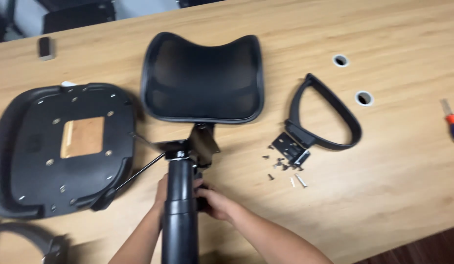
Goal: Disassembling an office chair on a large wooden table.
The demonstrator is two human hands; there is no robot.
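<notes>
Hands [161, 190] [215, 200] gripping black gas cylinder [179, 215], screws [283, 168] loose on table [383, 161]

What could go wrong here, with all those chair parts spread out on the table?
The loose screws lie scattered beside the armrest; a bump could send them rolling. Both hands, left hand and right hand, grip the black cylinder near the metal bracket, so fingers might get pinched. The screwdriver lies near the table's edge and might fall.

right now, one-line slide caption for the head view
Both hands grip a black chair cylinder beside mesh backrest, seat pan, armrest.
</notes>
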